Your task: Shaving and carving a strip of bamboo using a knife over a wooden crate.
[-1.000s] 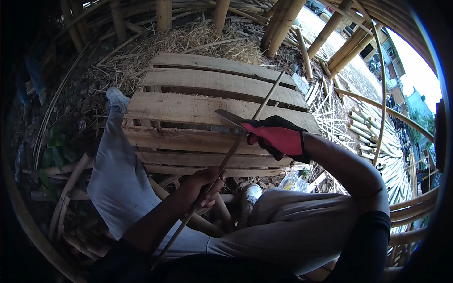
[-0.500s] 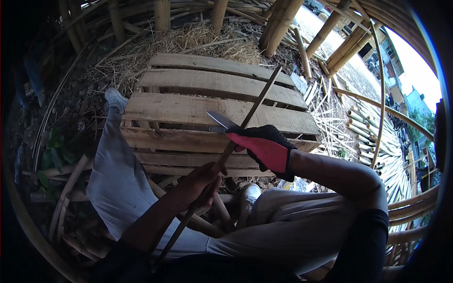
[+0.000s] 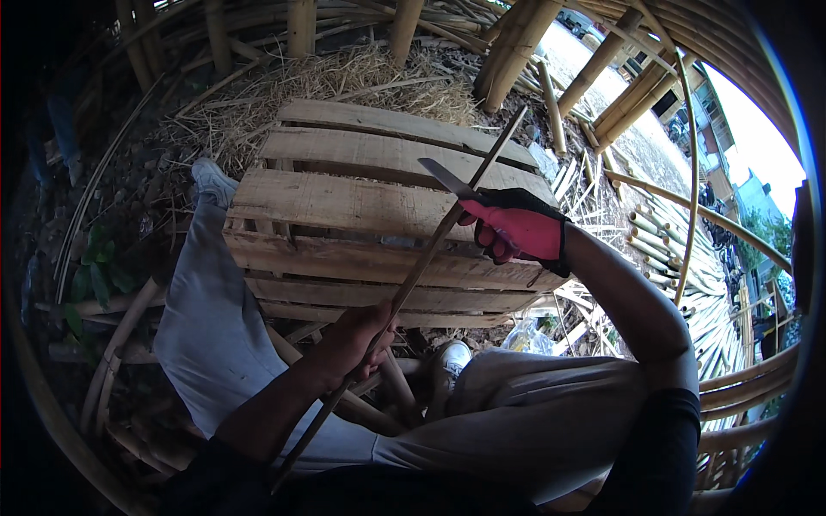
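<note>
A long, thin bamboo strip (image 3: 428, 248) slants from near my lap up over the wooden pallet, its far tip past the middle slats. Bare, my left hand (image 3: 357, 344) is wrapped round its lower part. My right hand (image 3: 520, 228), in a pink and black glove, is closed on a knife (image 3: 446, 179). The blade points up and left and crosses the strip just beyond the glove; the knife's handle is hidden in my fingers. Under both lies the slatted wooden pallet (image 3: 344, 202), between my legs.
Dry straw (image 3: 344, 77) lies behind the pallet, below upright bamboo posts (image 3: 516, 52). On the right are stacked cut bamboo poles (image 3: 654, 245) and pale shavings. A leafy plant (image 3: 99, 267) grows at left. My white shoes (image 3: 213, 182) stand beside and before the pallet.
My right hand with the knife has moved up and to the right along the strip. The strip's far tip has shifted slightly up and right; my left hand keeps its hold.
</note>
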Motion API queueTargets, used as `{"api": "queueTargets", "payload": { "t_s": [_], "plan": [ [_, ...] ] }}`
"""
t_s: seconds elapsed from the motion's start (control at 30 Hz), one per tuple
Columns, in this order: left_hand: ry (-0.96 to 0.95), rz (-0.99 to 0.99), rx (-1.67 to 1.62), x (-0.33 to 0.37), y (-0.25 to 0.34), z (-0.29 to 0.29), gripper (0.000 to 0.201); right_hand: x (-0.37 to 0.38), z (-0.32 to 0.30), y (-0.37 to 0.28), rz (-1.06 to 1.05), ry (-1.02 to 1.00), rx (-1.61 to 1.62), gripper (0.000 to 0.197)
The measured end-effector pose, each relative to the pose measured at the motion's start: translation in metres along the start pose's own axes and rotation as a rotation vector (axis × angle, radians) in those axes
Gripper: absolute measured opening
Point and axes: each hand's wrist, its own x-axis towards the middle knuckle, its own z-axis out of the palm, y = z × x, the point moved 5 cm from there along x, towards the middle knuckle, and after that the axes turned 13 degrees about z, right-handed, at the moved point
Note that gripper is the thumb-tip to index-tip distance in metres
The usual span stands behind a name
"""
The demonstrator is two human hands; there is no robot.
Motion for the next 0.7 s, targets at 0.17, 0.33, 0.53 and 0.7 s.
{"api": "queueTargets", "payload": {
  "t_s": [0.17,0.33,0.53,0.7],
  "plan": [
    [-0.028,-0.081,-0.112,0.001,0.001,-0.001,0.055,-0.01,0.018,0.013,0.155,0.034,0.09,0.044],
    [-0.049,-0.127,-0.143,0.005,-0.001,-0.002,0.055,0.013,-0.013,0.011,0.029,0.074,0.122,0.049],
    [-0.081,-0.141,-0.202,0.009,-0.001,0.002,0.055,0.033,-0.046,0.018,-0.081,0.024,0.481,0.031],
    [-0.027,-0.149,-0.198,0.002,-0.002,0.0,0.055,0.0,-0.017,0.0,-0.037,-0.125,0.085,0.034]
  ]
}}
